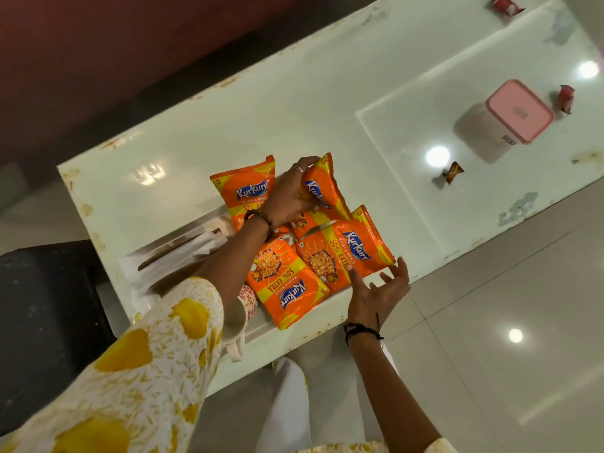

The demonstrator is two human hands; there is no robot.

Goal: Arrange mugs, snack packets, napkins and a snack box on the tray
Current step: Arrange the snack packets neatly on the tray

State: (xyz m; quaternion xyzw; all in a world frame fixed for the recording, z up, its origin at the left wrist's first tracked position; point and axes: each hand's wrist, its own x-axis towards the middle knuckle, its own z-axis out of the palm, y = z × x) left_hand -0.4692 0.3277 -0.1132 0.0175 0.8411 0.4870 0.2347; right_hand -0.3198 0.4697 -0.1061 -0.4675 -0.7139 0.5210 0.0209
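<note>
Several orange Kurkure snack packets lie on the white tray (271,328) at the near left end of the table. My left hand (287,197) grips one snack packet (322,191) at the tray's far side, tilted up on its edge beside another packet (245,194). My right hand (379,289) hovers with fingers spread at the near right corner, its thumb touching a flat packet (353,253). One more packet (286,284) lies beside that. White napkins (183,256) sit at the tray's left. A patterned mug (250,302) is mostly hidden under my left arm. The pink-lidded snack box (519,111) stands far right on the table.
The glossy white table (294,109) has a raised panel on its right half where the box stands. A brown wrapped sweet (452,173) and two red wrappers (567,98) (505,4) lie near it. A dark seat (49,305) is at the left; tiled floor lies below.
</note>
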